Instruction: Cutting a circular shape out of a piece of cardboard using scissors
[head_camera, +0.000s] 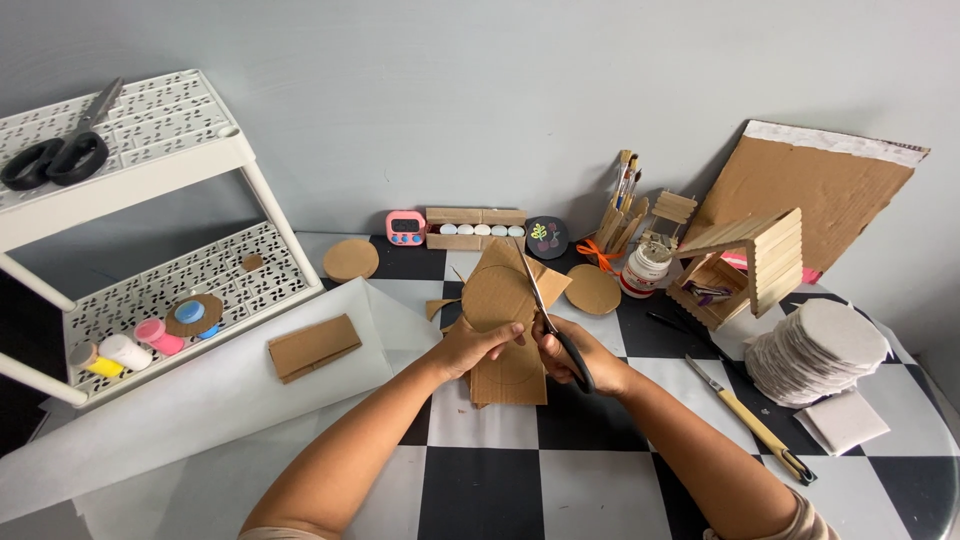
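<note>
At a checkered black-and-white desk (500, 480) against a grey wall, our left hand (470, 347) gripped a brown cardboard sheet (505, 330) at centre, fingers closed on it, while our right hand (590, 362) worked black-handled scissors (555, 325) through it. At two o'clock, a wooden holder (618, 228) contained paintbrushes; at three o'clock lay stacked white discs (815, 350).

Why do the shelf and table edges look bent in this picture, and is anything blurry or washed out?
Head view: a wide lens bows the white shelf rack and the checkered table toward the edges. Light is soft and even, with faint shadows under the left hand and right hand. The cardboard piece and scissors are sharp; the white paper sheet looks slightly washed out.
</note>
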